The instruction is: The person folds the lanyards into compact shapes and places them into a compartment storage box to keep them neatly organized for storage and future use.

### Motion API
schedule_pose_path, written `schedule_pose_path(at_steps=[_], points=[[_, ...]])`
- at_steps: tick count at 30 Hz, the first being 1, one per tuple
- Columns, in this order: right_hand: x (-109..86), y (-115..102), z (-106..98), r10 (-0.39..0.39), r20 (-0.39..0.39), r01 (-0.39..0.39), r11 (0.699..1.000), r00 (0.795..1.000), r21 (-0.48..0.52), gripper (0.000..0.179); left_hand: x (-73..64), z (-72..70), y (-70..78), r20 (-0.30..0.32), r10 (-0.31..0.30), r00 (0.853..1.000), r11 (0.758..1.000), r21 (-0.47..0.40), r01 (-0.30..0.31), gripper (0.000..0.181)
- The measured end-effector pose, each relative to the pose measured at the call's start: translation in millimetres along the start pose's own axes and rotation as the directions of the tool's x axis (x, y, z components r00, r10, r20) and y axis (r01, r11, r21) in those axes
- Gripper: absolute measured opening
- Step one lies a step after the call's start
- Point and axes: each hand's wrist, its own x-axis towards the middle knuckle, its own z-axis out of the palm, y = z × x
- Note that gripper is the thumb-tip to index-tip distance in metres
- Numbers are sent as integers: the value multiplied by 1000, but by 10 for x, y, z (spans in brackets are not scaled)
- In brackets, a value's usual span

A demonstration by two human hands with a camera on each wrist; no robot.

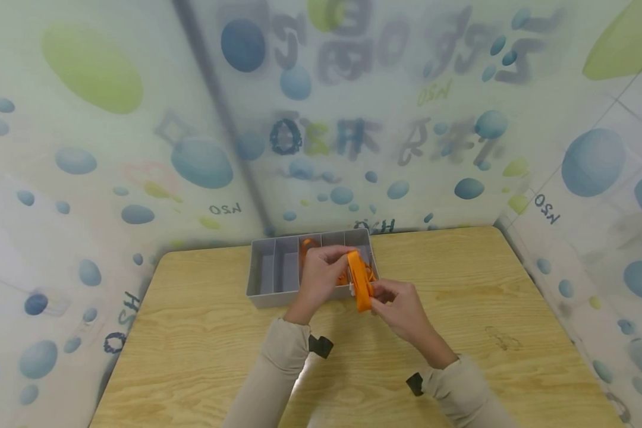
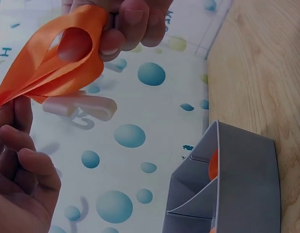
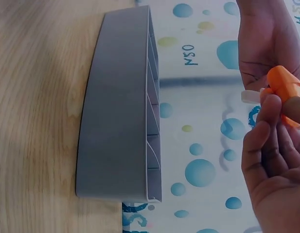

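An orange lanyard (image 1: pixel 360 282), folded into a flat looped bundle, is stretched between both hands above the front of the grey box. My left hand (image 1: pixel 322 273) pinches its upper end between thumb and fingers. The lower end is pinched by my right hand (image 1: pixel 401 306). In the left wrist view, the lanyard's loops (image 2: pixel 67 53) stand apart near the right hand (image 2: pixel 132 24) and narrow toward the left hand (image 2: pixel 23 179). A whitish plastic clip (image 2: pixel 94 107) hangs beside the loops. In the right wrist view, fingers partly hide the lanyard (image 3: pixel 286 85).
The grey divided box (image 1: pixel 271 300) stands at the back of the wooden table (image 1: pixel 192 356), against a patterned wall. More orange strap (image 1: pixel 308 243) lies in its middle compartment, with other orange pieces (image 1: pixel 371 274) toward its right end.
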Motion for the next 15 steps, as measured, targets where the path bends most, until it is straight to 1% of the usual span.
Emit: schedule_pose_path(at_steps=[2,5,9,11,13,15], points=[[2,-7,13,35,-4,-35,999,999,27,20,-9,1,6,-2,7,1000,1000,-7,-7,16],[11,-8,25,84,9,-84,994,996,70,37,-20,2,17,6,15,1000,1000,-24,-15,16],[32,20,24,124,64,-130,985,990,110,54,-26,4,24,24,21,999,999,-29,-20,16],[44,39,18,123,99,-135,983,988,124,55,-28,5,30,36,22,999,1000,-22,-21,16],[57,65,10,107,135,-126,981,985,145,52,-28,8,34,52,18,999,1000,-21,-17,16],[67,95,5,92,173,-121,978,981,168,41,-26,11,34,66,18,998,1000,-16,-17,16]])
